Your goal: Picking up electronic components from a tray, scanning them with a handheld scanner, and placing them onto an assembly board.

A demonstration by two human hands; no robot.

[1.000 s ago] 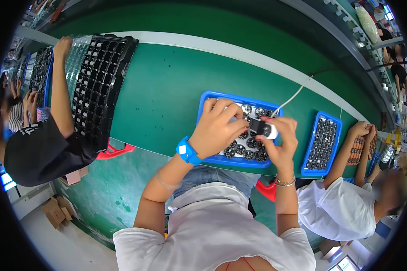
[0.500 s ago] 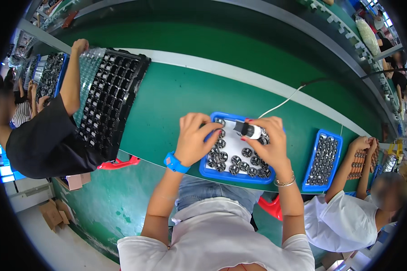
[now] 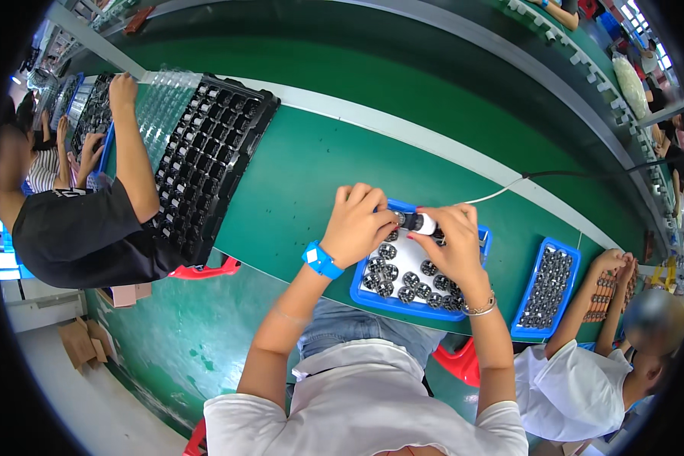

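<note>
- Plainly, a small black-and-white device sits in the right hand, between thumb and fingertips; its white end lies toward the right palm, its black end points left, toward the left hand.
- The device is held above the far part of a blue tray with a white lining; round dark parts lie in that tray, several of them below and to the left of the right hand.
- The right hand is curled in a pinch, thumb on the near side and fingers on the far side; its forearm rises from the lower edge, leaning slightly left, with a bracelet at the wrist.
- The left hand is bent, back upward, thumb and fingers drawn together right beside the device's black end; I cannot tell whether they grip a part or how fully they close; its forearm slants up and to the right, with a blue wristband on it.
- A white cable runs over the green bench beyond the right hand; a narrower blue tray, filled with small dark parts, lies apart to the right.
</note>
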